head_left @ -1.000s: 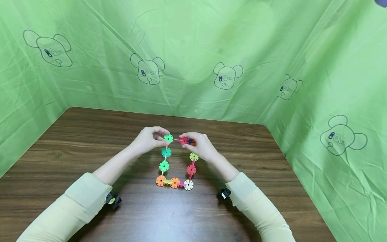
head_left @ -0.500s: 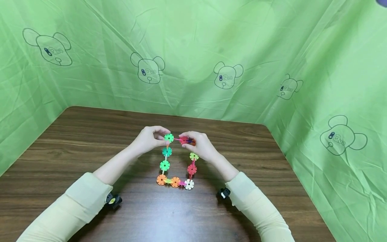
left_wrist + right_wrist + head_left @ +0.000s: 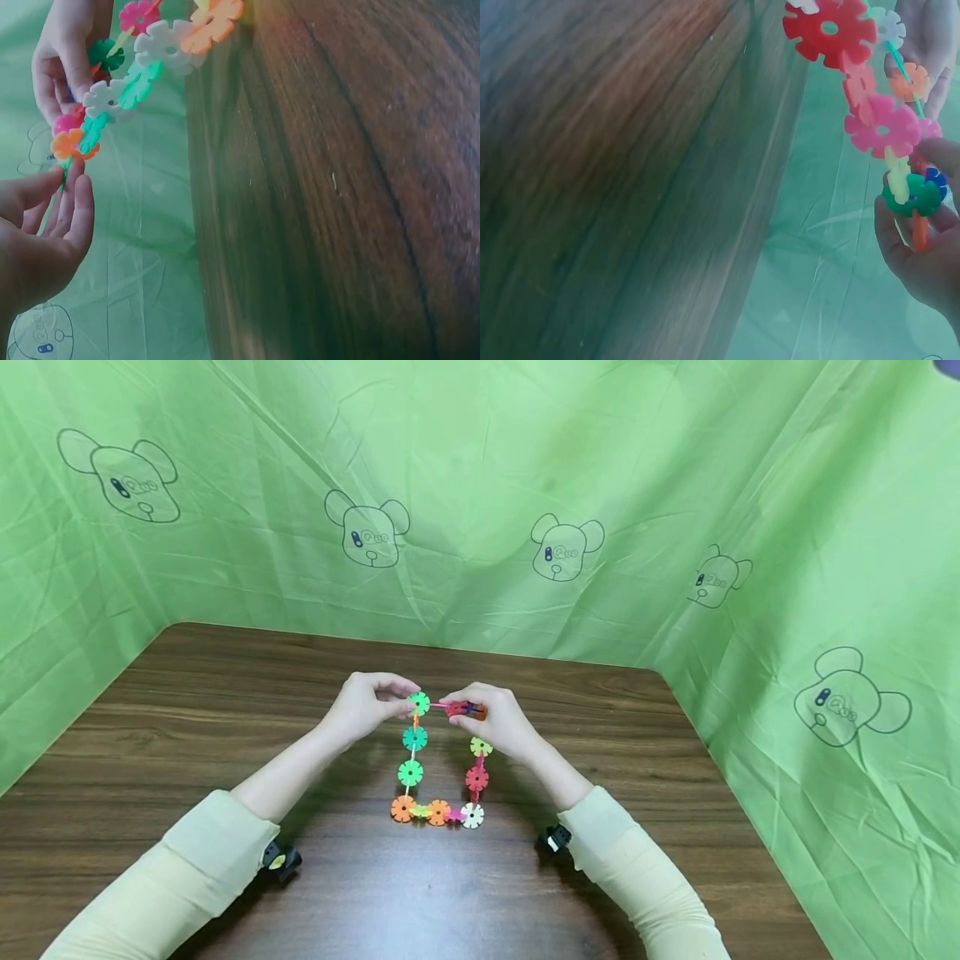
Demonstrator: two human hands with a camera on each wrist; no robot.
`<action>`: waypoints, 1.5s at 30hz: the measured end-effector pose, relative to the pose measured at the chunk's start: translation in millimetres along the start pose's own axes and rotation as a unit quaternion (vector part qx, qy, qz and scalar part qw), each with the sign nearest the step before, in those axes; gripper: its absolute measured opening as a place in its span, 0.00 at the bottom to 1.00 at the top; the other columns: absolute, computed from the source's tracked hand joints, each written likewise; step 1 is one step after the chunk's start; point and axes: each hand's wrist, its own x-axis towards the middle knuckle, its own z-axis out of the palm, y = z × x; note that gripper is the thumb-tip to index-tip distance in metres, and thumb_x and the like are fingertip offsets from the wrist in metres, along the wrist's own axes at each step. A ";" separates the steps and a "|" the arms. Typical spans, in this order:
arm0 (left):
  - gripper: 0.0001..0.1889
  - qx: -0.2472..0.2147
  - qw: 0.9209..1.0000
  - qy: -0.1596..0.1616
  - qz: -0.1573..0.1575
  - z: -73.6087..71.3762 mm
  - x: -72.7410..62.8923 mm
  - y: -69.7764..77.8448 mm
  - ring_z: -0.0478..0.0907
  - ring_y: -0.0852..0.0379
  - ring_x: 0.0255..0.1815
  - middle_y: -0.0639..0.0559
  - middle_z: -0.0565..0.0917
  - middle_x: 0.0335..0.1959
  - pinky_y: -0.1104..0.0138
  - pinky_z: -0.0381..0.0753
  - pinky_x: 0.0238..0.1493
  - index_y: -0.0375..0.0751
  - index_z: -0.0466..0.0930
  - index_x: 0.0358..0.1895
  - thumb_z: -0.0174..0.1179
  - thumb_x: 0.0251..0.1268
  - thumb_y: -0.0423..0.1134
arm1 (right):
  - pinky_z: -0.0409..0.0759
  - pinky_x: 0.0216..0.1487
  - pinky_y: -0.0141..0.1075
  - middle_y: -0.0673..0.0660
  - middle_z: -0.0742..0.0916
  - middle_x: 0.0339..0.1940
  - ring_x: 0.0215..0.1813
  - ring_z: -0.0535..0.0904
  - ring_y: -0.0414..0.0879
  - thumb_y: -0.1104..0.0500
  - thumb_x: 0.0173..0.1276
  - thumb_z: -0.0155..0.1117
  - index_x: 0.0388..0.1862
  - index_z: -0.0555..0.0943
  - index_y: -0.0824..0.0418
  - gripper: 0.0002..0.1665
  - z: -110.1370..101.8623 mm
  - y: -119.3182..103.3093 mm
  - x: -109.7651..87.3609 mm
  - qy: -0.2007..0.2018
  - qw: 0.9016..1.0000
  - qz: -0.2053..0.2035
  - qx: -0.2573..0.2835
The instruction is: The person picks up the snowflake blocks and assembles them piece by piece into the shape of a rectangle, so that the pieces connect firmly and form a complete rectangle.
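Note:
Plastic snowflake discs, slotted together edge to edge, form a squarish loop in the head view. My left hand pinches the green disc at the loop's far left corner. At the far right, my right hand grips the chain around a red disc, with a blue disc and an orange one beside it. A thin pink disc spans between the hands. Nearer me hang an orange corner disc and a white corner disc. Right-hand fingers partly hide the far right corner.
A dark wooden table lies beneath the hands. Green curtain with printed bear heads closes in the back and sides. Black wrist cameras sit at both cuffs.
The red disc in my right hand has tilted and shows narrower. My left hand has shifted very slightly left, and the loop's near side has swung slightly right.

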 end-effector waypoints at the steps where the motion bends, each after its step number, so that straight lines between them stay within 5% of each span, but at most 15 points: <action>1: 0.12 0.000 1.000 0.004 0.003 0.5 0.0 0.1 0.85 0.47 0.35 0.41 0.85 0.37 0.52 0.83 0.42 0.36 0.83 0.45 0.67 0.56 0.32 | 0.79 0.41 0.30 0.47 0.87 0.39 0.41 0.81 0.38 0.59 0.59 0.70 0.45 0.85 0.53 0.13 0.0 -0.5 0.2 0.004 1.000 0.004 0.009; 7: 0.10 0.007 1.000 0.016 0.016 3.4 -0.8 0.9 0.86 0.50 0.32 0.43 0.86 0.34 0.54 0.84 0.39 0.37 0.84 0.42 0.67 0.56 0.33 | 0.76 0.23 0.31 0.46 0.89 0.34 0.26 0.77 0.39 0.56 0.61 0.69 0.38 0.88 0.52 0.06 0.2 -3.8 2.3 0.034 0.998 0.028 0.038; 16: 0.09 0.001 1.000 0.018 0.011 6.0 -1.7 4.2 0.85 0.42 0.34 0.42 0.86 0.34 0.67 0.84 0.32 0.36 0.84 0.41 0.67 0.55 0.31 | 0.78 0.27 0.28 0.48 0.89 0.33 0.33 0.82 0.34 0.56 0.59 0.69 0.36 0.88 0.54 0.07 -0.5 -7.3 2.6 0.045 0.998 -0.005 0.045; 25: 0.09 -0.017 0.999 0.032 0.010 10.4 -3.4 8.2 0.86 0.51 0.30 0.41 0.86 0.33 0.57 0.84 0.37 0.35 0.84 0.40 0.67 0.55 0.29 | 0.81 0.32 0.29 0.52 0.89 0.32 0.35 0.85 0.40 0.60 0.57 0.71 0.35 0.88 0.59 0.07 2.3 -3.8 0.5 0.067 0.996 0.000 0.056; 45: 0.08 0.022 0.998 0.049 0.041 20.1 -1.7 4.5 0.85 0.55 0.27 0.45 0.87 0.29 0.58 0.85 0.32 0.38 0.86 0.39 0.68 0.55 0.32 | 0.82 0.33 0.31 0.51 0.89 0.32 0.35 0.84 0.39 0.57 0.58 0.70 0.34 0.89 0.57 0.07 2.7 2.6 -6.3 0.077 0.994 0.022 0.068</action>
